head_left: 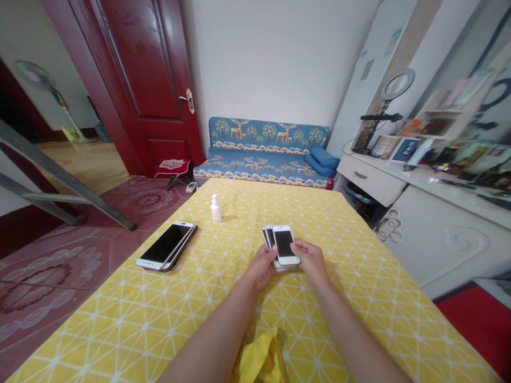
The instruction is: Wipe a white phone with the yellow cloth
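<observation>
A small stack of white smartphones point(285, 244) is held between my two hands over the middle of the table. My left hand point(263, 267) is closed on the stack's left side, its thumb on the edge of the top phone. On the right side, my right hand point(309, 258) grips the same stack with its thumb at the top phone's edge. The phones are fanned slightly, screens up and dark. Farther left lie larger smartphones point(167, 246), overlapping in a pile. A white spray bottle point(216, 209) stands upright behind them. Between my forearms lies a crumpled yellow cloth point(261, 359).
The table bears a yellow patterned tablecloth point(223, 298). Beyond it stands a blue sofa point(259, 159) with deer patterns. A cluttered white dresser point(447, 229) is at the right, a red stool point(172, 167) by the door, and a metal ladder point(72, 197) at the left.
</observation>
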Action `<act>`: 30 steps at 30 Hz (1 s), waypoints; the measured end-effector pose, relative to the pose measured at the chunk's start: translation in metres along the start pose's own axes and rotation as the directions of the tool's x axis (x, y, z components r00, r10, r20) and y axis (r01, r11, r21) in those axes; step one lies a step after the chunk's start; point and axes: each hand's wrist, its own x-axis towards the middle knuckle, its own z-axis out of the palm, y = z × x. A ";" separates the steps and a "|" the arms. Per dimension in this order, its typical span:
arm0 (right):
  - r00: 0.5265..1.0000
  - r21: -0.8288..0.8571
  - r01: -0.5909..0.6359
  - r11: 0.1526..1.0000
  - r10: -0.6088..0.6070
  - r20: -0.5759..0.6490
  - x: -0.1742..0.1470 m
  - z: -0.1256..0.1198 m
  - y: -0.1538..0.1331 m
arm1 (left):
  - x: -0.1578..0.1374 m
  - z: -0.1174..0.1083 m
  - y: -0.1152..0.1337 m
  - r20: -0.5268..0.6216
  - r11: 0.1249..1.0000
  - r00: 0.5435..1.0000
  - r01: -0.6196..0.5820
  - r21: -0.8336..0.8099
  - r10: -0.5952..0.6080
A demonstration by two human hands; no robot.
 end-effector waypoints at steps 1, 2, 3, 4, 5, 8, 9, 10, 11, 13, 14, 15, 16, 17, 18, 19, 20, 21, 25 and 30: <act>1.000 0.003 0.008 1.000 -0.008 -0.004 0.000 0.001 0.001 | -0.001 0.000 0.000 0.022 1.000 1.000 -0.005 0.006 0.005; 1.000 0.002 0.017 1.000 -0.017 -0.008 0.000 0.001 0.003 | -0.002 0.001 0.001 0.052 1.000 0.999 -0.010 0.015 0.009; 1.000 -0.004 0.029 1.000 -0.029 -0.011 0.000 0.002 0.004 | -0.002 0.001 0.001 0.082 1.000 0.997 -0.015 0.025 0.013; 0.999 -0.011 0.041 0.999 -0.041 -0.013 -0.001 0.002 0.006 | -0.003 0.002 0.001 0.108 0.999 0.994 -0.021 0.037 0.016; 0.998 -0.022 0.053 0.998 -0.053 -0.016 -0.001 0.002 0.007 | -0.004 0.002 0.001 0.124 0.998 0.992 -0.024 0.049 0.018; 0.995 -0.067 0.088 0.994 -0.091 -0.049 -0.003 0.003 0.010 | -0.006 0.002 0.001 0.118 0.996 0.993 -0.035 0.083 0.025; 0.991 -0.088 0.105 0.991 -0.112 -0.074 -0.003 0.004 0.010 | -0.006 0.002 0.001 0.108 0.995 0.994 -0.040 0.097 0.029; 0.986 -0.102 0.126 0.987 -0.136 -0.100 -0.004 0.005 0.009 | -0.006 0.002 0.001 0.097 0.992 0.994 -0.053 0.117 0.041; 0.981 -0.098 0.147 0.984 -0.157 -0.110 -0.005 0.006 0.009 | -0.007 0.003 0.002 0.086 0.986 0.994 -0.080 0.147 0.067; 0.983 -0.007 0.178 0.984 -0.178 -0.042 -0.008 0.009 0.005 | -0.007 0.003 0.005 0.094 0.956 0.983 -0.173 0.236 0.155; 0.983 0.073 0.179 0.981 -0.181 0.023 -0.010 0.010 0.003 | -0.008 0.004 0.008 0.115 0.930 0.972 -0.232 0.285 0.207; 0.979 0.157 0.167 0.973 -0.183 0.091 -0.013 0.011 0.000 | -0.008 0.004 0.011 0.141 0.899 0.957 -0.287 0.330 0.254; 0.972 0.226 0.152 0.962 -0.187 0.145 -0.016 0.013 -0.003 | -0.009 0.005 0.013 0.171 0.870 0.942 -0.331 0.366 0.287; 0.964 0.275 0.140 0.951 -0.194 0.180 -0.019 0.014 -0.005 | -0.009 0.005 0.016 0.197 0.846 0.931 -0.362 0.391 0.307; 0.959 0.303 0.136 0.943 -0.202 0.199 -0.022 0.015 -0.006 | -0.010 0.005 0.018 0.215 0.831 0.923 -0.381 0.406 0.318; 0.955 0.314 0.135 0.940 -0.208 0.211 -0.025 0.016 -0.008 | -0.010 0.005 0.020 0.224 0.822 0.920 -0.389 0.416 0.322; 0.952 0.317 0.136 0.938 -0.213 0.220 -0.028 0.017 -0.008 | -0.011 0.005 0.021 0.228 0.819 0.919 -0.390 0.421 0.321; 0.949 0.318 0.138 0.938 -0.217 0.227 -0.031 0.019 -0.009 | -0.011 0.005 0.022 0.227 0.821 0.920 -0.387 0.420 0.318; 0.952 0.301 0.123 0.946 -0.199 0.235 -0.037 0.024 -0.008 | -0.012 0.005 0.019 0.198 0.836 0.931 -0.363 0.412 0.307; 0.951 0.281 0.097 0.955 -0.173 0.258 -0.038 0.027 -0.008 | -0.011 0.004 0.015 0.202 0.797 0.923 -0.386 0.465 0.328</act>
